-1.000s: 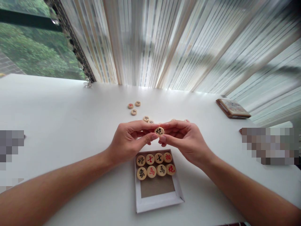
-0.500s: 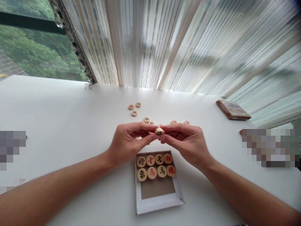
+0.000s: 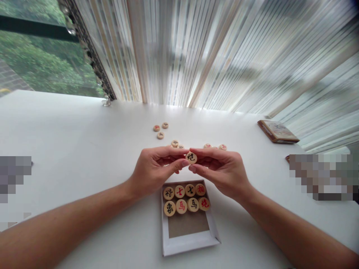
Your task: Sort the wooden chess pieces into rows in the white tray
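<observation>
Between the fingertips of both hands is a round wooden chess piece (image 3: 191, 157), its black-character face turned to me. My left hand (image 3: 157, 164) pinches it from the left, and my right hand (image 3: 218, 166) pinches it from the right. Just below the hands lies a shallow white box (image 3: 190, 244) with a brown bottom. Two rows of pieces fill its upper part, among them a red-character piece (image 3: 204, 204) at the right end of the lower row and a black-character piece (image 3: 169, 208) at the left end.
Three loose pieces, one a red piece (image 3: 156, 128), lie on the white table (image 3: 84, 149) beyond my left hand. Several more sit partly hidden behind both hands. A flat brown box (image 3: 278, 131) is at the right back, before striped curtains. Blurred blocks cover both side edges.
The held piece has been turned between my fingers, so its black character now faces me fully. Both hands stay in nearly the same place, and the box's pieces are unchanged.
</observation>
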Action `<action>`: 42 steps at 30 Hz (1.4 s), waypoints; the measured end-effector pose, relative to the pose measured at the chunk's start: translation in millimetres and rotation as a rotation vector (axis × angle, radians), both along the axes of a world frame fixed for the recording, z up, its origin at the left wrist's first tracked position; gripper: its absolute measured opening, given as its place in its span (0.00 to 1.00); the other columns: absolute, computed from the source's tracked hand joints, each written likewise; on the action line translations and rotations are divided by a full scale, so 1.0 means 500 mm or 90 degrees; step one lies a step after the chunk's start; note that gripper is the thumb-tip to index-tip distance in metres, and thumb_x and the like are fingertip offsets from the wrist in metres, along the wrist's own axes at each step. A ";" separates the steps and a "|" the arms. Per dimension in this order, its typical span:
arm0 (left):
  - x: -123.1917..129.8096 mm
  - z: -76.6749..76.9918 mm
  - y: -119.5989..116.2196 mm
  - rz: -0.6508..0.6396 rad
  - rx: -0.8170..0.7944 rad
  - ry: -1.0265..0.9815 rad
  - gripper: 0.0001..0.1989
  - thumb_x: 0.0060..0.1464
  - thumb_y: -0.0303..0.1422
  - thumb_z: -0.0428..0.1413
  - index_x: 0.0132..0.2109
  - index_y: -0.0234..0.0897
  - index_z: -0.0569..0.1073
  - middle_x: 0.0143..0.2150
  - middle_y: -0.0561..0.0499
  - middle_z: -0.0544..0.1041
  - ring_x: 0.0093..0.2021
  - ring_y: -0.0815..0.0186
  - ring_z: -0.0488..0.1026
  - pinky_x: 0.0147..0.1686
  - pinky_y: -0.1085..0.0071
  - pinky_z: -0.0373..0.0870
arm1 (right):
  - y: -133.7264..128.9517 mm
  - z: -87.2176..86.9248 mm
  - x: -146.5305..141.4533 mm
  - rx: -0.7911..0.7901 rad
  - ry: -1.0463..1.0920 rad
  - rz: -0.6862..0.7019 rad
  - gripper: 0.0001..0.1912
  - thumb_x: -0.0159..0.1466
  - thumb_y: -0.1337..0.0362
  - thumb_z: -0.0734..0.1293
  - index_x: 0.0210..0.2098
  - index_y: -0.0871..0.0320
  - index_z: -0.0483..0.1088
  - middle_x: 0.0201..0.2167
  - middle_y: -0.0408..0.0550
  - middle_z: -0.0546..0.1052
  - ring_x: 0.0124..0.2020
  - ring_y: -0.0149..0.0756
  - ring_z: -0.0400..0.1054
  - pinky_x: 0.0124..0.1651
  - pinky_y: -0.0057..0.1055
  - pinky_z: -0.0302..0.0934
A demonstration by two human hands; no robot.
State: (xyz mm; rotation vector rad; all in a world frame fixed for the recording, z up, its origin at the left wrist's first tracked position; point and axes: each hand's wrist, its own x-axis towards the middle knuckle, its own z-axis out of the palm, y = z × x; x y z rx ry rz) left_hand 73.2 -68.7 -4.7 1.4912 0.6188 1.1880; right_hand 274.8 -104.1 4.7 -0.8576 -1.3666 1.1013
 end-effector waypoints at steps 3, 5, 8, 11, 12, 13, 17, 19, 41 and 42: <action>-0.001 0.002 0.000 -0.009 0.005 0.009 0.13 0.56 0.33 0.73 0.47 0.32 0.88 0.39 0.42 0.88 0.31 0.66 0.83 0.30 0.73 0.85 | 0.000 0.002 0.000 -0.015 0.008 0.006 0.22 0.54 0.73 0.85 0.46 0.51 0.87 0.34 0.46 0.88 0.31 0.33 0.82 0.37 0.27 0.81; -0.002 0.004 -0.001 -0.020 0.015 0.008 0.13 0.57 0.33 0.72 0.47 0.32 0.88 0.39 0.42 0.88 0.32 0.66 0.83 0.31 0.73 0.85 | 0.001 0.005 0.000 -0.026 0.005 0.000 0.20 0.53 0.71 0.85 0.45 0.52 0.87 0.32 0.46 0.87 0.28 0.33 0.81 0.33 0.27 0.80; -0.002 0.005 -0.001 -0.033 0.031 0.001 0.10 0.59 0.30 0.70 0.48 0.34 0.87 0.41 0.42 0.88 0.33 0.66 0.83 0.32 0.75 0.84 | 0.001 0.010 0.000 -0.030 -0.021 -0.013 0.15 0.55 0.65 0.85 0.42 0.54 0.88 0.28 0.47 0.86 0.25 0.34 0.79 0.28 0.29 0.79; -0.002 0.004 0.000 -0.032 0.046 -0.004 0.08 0.59 0.28 0.70 0.46 0.34 0.88 0.39 0.44 0.88 0.32 0.68 0.82 0.31 0.77 0.83 | 0.001 0.014 -0.001 -0.031 -0.046 -0.007 0.11 0.58 0.59 0.84 0.39 0.56 0.88 0.24 0.47 0.84 0.22 0.34 0.77 0.25 0.30 0.77; -0.002 0.004 0.000 -0.030 0.048 -0.002 0.08 0.58 0.27 0.70 0.45 0.34 0.88 0.38 0.44 0.88 0.32 0.69 0.81 0.31 0.77 0.83 | 0.001 0.014 -0.001 -0.034 -0.049 -0.002 0.11 0.59 0.57 0.83 0.38 0.56 0.88 0.23 0.47 0.83 0.22 0.34 0.77 0.25 0.30 0.77; -0.002 0.004 0.000 -0.027 0.046 0.000 0.07 0.58 0.28 0.70 0.45 0.34 0.88 0.37 0.45 0.87 0.32 0.69 0.81 0.31 0.77 0.83 | 0.001 0.015 -0.002 -0.038 -0.051 0.003 0.11 0.60 0.55 0.82 0.37 0.57 0.88 0.22 0.47 0.83 0.21 0.34 0.77 0.25 0.29 0.77; -0.002 0.001 -0.001 -0.030 0.024 0.001 0.11 0.57 0.28 0.71 0.48 0.34 0.87 0.37 0.45 0.87 0.32 0.68 0.82 0.33 0.76 0.84 | -0.001 0.019 -0.001 -0.052 -0.064 0.019 0.13 0.63 0.53 0.80 0.36 0.57 0.88 0.22 0.48 0.82 0.22 0.33 0.76 0.24 0.27 0.76; -0.002 -0.001 -0.002 -0.040 0.023 0.002 0.15 0.57 0.28 0.71 0.52 0.34 0.86 0.37 0.47 0.87 0.34 0.67 0.83 0.36 0.75 0.85 | -0.002 0.024 0.000 -0.061 -0.076 0.030 0.13 0.64 0.53 0.80 0.36 0.58 0.87 0.22 0.48 0.82 0.22 0.33 0.76 0.24 0.27 0.75; -0.007 0.000 -0.004 -0.046 0.133 0.071 0.13 0.58 0.31 0.71 0.50 0.34 0.86 0.38 0.44 0.82 0.36 0.65 0.82 0.38 0.71 0.84 | -0.005 0.024 0.007 -0.175 -0.018 0.107 0.16 0.66 0.53 0.78 0.31 0.59 0.82 0.20 0.42 0.74 0.22 0.27 0.63 0.25 0.26 0.56; -0.007 -0.001 -0.003 -0.047 0.118 0.062 0.14 0.57 0.31 0.71 0.50 0.34 0.86 0.39 0.44 0.83 0.37 0.64 0.83 0.39 0.70 0.84 | -0.005 0.021 0.009 -0.186 -0.003 0.112 0.15 0.66 0.53 0.78 0.32 0.59 0.82 0.20 0.42 0.74 0.22 0.28 0.63 0.25 0.26 0.56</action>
